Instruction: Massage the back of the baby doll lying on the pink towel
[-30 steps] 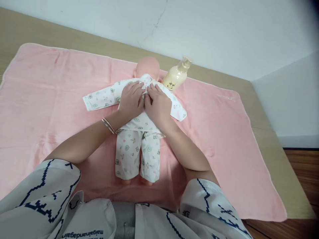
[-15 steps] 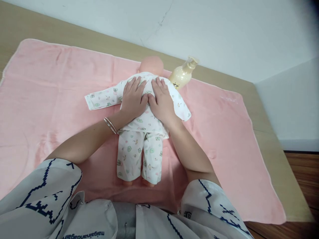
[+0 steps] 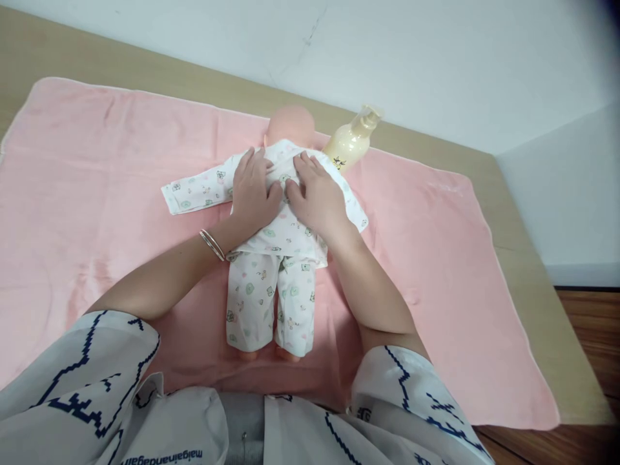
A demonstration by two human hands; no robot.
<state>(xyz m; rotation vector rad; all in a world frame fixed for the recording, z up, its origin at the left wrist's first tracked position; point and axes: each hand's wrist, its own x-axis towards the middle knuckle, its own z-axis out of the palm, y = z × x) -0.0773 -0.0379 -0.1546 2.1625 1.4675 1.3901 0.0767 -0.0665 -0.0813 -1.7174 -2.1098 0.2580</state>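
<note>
A baby doll [image 3: 290, 126] in white printed pyjamas lies stretched out, its bald head toward the wall and its feet toward me. My left hand [image 3: 256, 194] rests on the left part of the pyjama top [image 3: 278, 236], fingers extended and thumb apart. On the right part lies my right hand [image 3: 317, 194], its fingers loosely bent on the cloth and the thumb spread inward. A narrow strip of printed cloth shows between the two thumbs. Both pyjama sleeves reach outward, and the trousers [image 3: 252, 300] lie straight. No face shows on the doll.
Under the doll a pink blanket [image 3: 121, 194] covers much of the wooden table [image 3: 527, 284]. A cream pump bottle [image 3: 349, 142] leans beside the doll's right-hand shoulder in view. A white wall [image 3: 411, 64] rises behind, and dark wooden floor [image 3: 588, 329] shows at the right.
My hands have slid slightly apart on the doll's back, the left one outward to the left, the right one a little to the right. The fingers of both look more bent.
</note>
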